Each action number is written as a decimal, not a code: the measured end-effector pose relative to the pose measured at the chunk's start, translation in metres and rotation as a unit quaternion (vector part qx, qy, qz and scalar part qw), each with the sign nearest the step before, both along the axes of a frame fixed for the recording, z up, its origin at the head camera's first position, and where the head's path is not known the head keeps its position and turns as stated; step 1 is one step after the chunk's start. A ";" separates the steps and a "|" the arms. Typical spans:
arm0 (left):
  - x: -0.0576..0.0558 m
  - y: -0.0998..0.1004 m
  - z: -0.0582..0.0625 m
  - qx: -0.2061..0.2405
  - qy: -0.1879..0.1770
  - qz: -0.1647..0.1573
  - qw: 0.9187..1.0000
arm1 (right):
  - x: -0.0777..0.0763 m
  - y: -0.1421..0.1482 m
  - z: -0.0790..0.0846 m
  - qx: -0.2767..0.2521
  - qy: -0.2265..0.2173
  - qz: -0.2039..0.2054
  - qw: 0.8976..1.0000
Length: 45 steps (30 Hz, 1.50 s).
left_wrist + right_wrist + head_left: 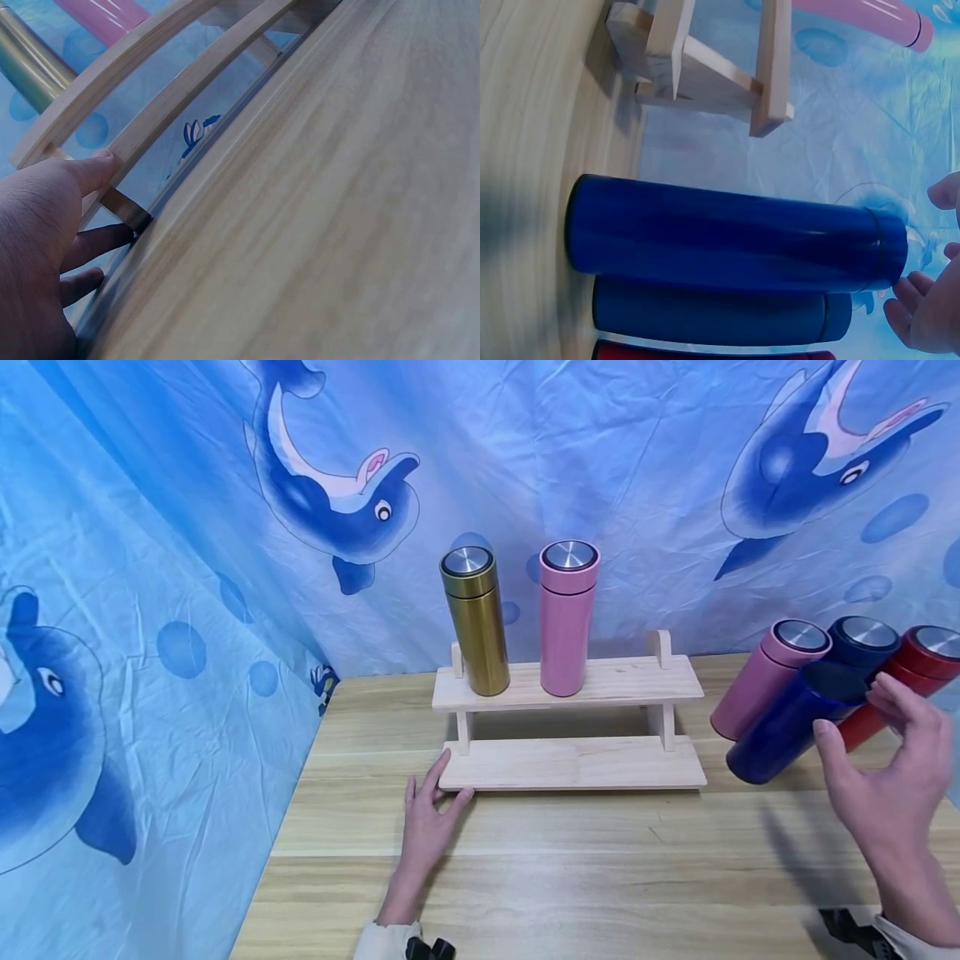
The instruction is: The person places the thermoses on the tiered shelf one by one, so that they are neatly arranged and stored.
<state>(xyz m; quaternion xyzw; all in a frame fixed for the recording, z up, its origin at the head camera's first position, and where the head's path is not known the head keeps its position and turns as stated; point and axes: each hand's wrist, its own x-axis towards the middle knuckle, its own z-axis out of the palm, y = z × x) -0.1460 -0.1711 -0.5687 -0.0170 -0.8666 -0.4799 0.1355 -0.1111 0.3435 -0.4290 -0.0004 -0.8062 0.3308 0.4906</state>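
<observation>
My left hand (429, 827) grips the front left corner of a two-tier wooden rack (573, 764); its thumb presses the lower board's edge in the left wrist view. On the upper tier stand a gold thermos flask (478, 635) and a pink thermos flask (567, 631), both with silver-topped lids. My right hand (896, 777), thumb and fingers spread apart, is at the top end of a glossy blue thermos flask (780, 727). In the right wrist view its fingertips (911, 292) are right at that flask's lid, with the thumb off to the other side.
Close behind the glossy blue flask stand another pink flask (757, 681), a darker blue flask (862, 639) and a red flask (918, 668). All are right of the rack on the wood-grain table (570, 877). A blue dolphin-print curtain (465, 460) hangs behind and at the left.
</observation>
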 end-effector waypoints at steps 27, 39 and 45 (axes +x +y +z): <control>0.002 0.002 0.007 0.006 0.000 0.000 1.000 | -0.022 0.014 -0.045 -0.083 -0.123 -0.017 0.989; 0.004 0.003 0.009 0.008 -0.007 0.000 1.000 | -0.022 0.014 -0.048 -0.082 -0.129 0.007 0.988; 0.004 0.004 0.009 0.008 0.012 -0.006 1.000 | -0.022 0.015 -0.048 -0.068 -0.116 0.011 0.991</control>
